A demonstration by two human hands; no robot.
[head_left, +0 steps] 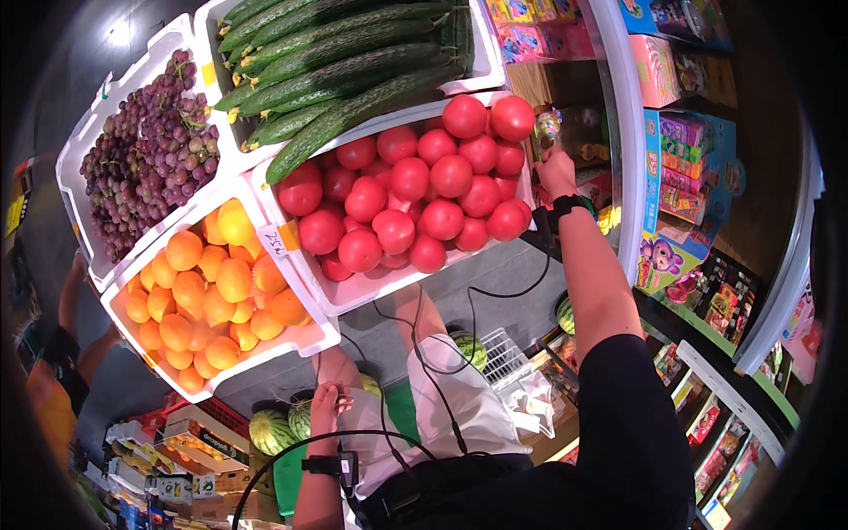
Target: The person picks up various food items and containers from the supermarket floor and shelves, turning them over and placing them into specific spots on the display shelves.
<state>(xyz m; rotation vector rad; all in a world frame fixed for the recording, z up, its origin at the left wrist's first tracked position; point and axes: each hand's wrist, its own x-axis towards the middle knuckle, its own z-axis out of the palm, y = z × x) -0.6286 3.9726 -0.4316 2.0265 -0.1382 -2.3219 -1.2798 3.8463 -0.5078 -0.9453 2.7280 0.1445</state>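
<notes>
- The right hand (556, 172) has its fingers closed round the lower end of a shiny wrapped sweet (548, 124), held upright just beyond the right end of the tomato box. The grip looks small and near the fingertips, so a knock could make it slip.
- The left hand (329, 406) hangs over the lap, fingers loosely curled, with nothing visible in it.
- Black cables (458, 437) loop from the wrist strap (570, 205) down past the lap; a long reach could pull them tight or catch them on the box corner.
- Tomatoes (409, 179) are heaped above the rim of the white box (318, 291); if the right forearm swung inward, the nearest ones could roll off.
- Farther out, oranges (234, 281), grapes (146, 159) and cucumbers (353, 53) fill neighbouring boxes.
- To the right, packets (685, 168) crowd a shelf; a careless elbow might topple some.
</notes>
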